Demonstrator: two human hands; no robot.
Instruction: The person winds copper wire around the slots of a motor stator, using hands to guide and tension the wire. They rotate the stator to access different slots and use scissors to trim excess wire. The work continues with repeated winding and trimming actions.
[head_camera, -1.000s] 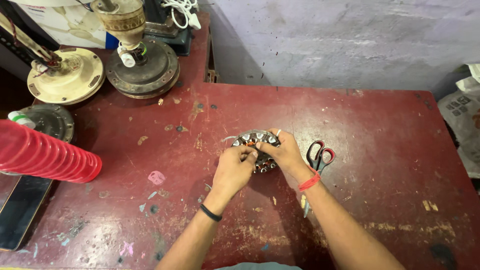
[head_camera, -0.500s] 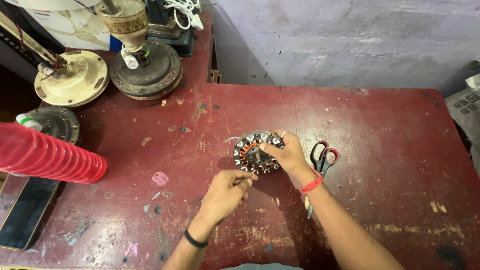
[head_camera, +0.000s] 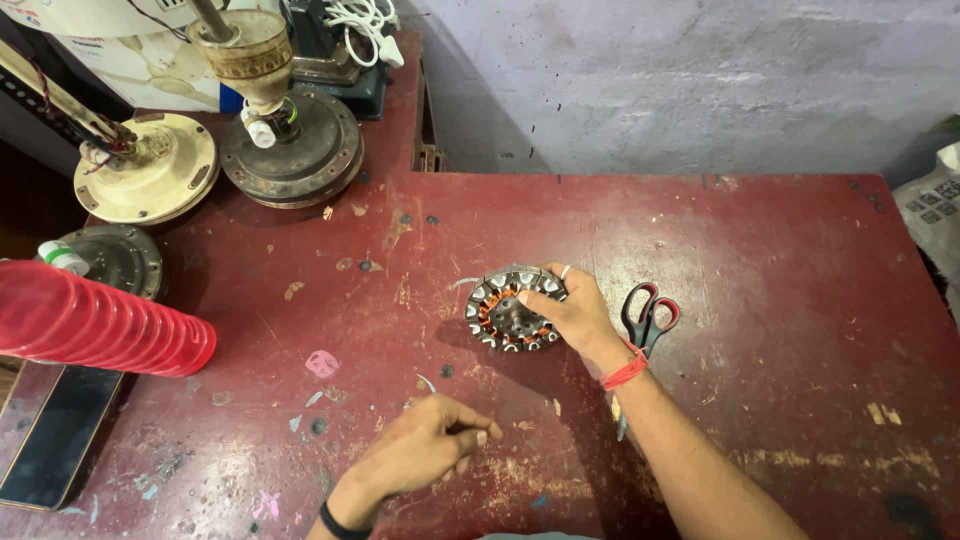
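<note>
A worn red workbench (head_camera: 760, 260) is standing against a grey plastered wall, its paint chipped and flecked with scraps. In the head view, the right hand (head_camera: 570, 310) is resting on a round motor stator (head_camera: 505, 310) with copper windings, fingers curled over its right edge and grasping it where it is lying flat near the middle of the bench. The left hand (head_camera: 425, 450) is now pulling back toward the person's body; a second ago it was up at the stator beside the right hand. Its thumb and fingertips are pinched together, perhaps on a fine wire, though I cannot tell whether anything is between them. So the winding work seems to be moving from holding to drawing something out. Red-handled scissors (head_camera: 648, 312) are lying just beside the right wrist. At the far left, two ceiling fan motors (head_camera: 290, 140), a ribbed red tube (head_camera: 95, 320) and a phone (head_camera: 50, 435) are sitting well apart from the hands.
</note>
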